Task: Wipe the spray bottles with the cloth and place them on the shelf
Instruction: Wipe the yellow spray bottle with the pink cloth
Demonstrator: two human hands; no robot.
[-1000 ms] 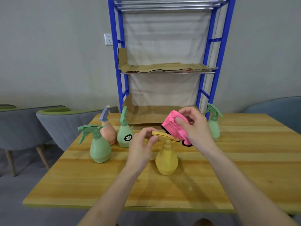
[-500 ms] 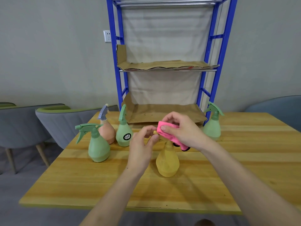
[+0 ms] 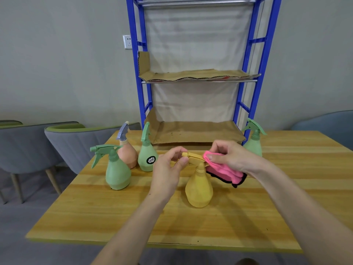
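Observation:
A yellow spray bottle stands upright on the wooden table. My left hand pinches the front of its nozzle. My right hand holds a pink cloth with a black edge against the back of the sprayer head. To the left stand a green bottle, a peach bottle with a grey trigger and a green bottle with a black label. Another green bottle stands at the right by the blue shelf frame.
The blue metal shelf stands at the table's far edge, with cardboard lining its lower level and middle level. Grey chairs sit left of the table, and a blue chair at the right.
My right hand has slid the pink cloth down and to the right, from over the sprayer head to its back end. My left hand stays pinched on the nozzle.

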